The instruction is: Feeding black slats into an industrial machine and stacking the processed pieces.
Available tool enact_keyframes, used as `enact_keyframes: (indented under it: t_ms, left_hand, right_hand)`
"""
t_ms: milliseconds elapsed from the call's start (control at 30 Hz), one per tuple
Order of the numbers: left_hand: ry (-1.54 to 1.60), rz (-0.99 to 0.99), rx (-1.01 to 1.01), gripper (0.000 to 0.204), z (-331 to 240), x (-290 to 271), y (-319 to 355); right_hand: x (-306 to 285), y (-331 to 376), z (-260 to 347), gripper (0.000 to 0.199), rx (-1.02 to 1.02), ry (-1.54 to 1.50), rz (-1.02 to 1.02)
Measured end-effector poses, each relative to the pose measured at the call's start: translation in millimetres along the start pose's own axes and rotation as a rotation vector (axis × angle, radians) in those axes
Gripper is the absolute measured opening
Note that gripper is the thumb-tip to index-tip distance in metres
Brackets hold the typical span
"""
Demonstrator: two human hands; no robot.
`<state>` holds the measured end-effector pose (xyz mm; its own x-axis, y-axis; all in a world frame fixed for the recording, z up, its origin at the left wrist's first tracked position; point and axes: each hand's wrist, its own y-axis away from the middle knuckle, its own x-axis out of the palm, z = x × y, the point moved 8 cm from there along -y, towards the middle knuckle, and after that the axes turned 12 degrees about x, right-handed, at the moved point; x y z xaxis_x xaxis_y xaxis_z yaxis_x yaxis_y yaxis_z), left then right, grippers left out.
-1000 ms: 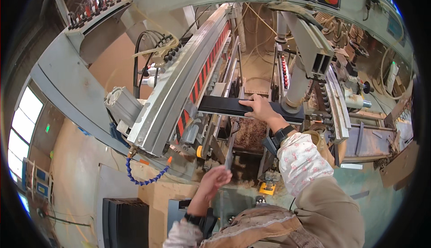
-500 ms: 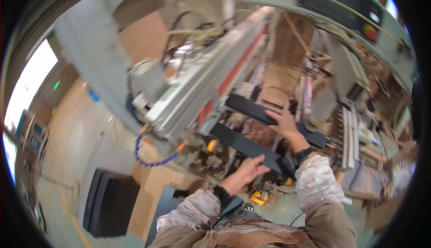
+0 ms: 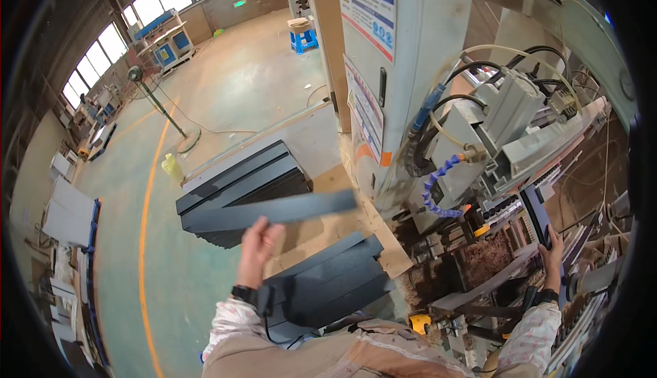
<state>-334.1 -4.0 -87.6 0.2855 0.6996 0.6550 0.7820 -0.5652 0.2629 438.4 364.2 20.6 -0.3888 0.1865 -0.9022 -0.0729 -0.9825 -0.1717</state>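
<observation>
My left hand (image 3: pixel 259 244) holds a long dark grey flat board (image 3: pixel 274 211) near its middle, raised level over the floor. Under it lies a stack of similar dark boards (image 3: pixel 241 178), and a second stack (image 3: pixel 327 283) sits close to my body. My right hand (image 3: pixel 551 249) grips another dark board (image 3: pixel 536 212) that stands on edge in the grey machine (image 3: pixel 503 132) at the right. Sawdust lies below the machine.
A tall machine cabinet (image 3: pixel 383 49) with printed labels stands ahead. Hoses and cables, one a blue segmented hose (image 3: pixel 438 186), hang from the machine. On the concrete floor are a standing fan (image 3: pixel 159 104), a yellow bottle (image 3: pixel 171 167), blue stools (image 3: pixel 302 38) and shelving along the left wall.
My view has swung left from the machine toward the floor. My left hand has taken a dark board out of the machine and carried it left over the stacks. My right hand stays at the machine.
</observation>
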Motion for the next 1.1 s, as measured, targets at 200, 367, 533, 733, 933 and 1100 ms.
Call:
enact_keyframes:
  t_ms: [200,367,533,733,933,1100]
  left_hand:
    - [0.152,-0.209,0.257,0.012,-78,-97,-105]
    - [-0.236,-0.287,0.161,0.027,-61,-115,-131]
    - [-0.373,-0.346,0.272,0.045,-57,-98,-138]
    - [-0.838,0.270,-0.115,0.031,102,-7,-126]
    - [-1.806,1.325,-0.169,0.059,280,-14,-103]
    - [-1.870,1.406,-0.158,0.080,315,-52,-96]
  right_hand:
    - [22,1,4,0.087,0.057,0.439,-0.165]
    - [26,1,11,0.086,0.072,0.564,-0.203]
    - [26,-1,9,0.083,-0.024,0.482,-0.176]
    - [27,-1,9,0.084,0.011,0.523,-0.140]
    - [29,-3,-6,0.080,0.071,0.561,-0.108]
    - [35,-7,-46,0.070,0.147,0.715,-0.030]
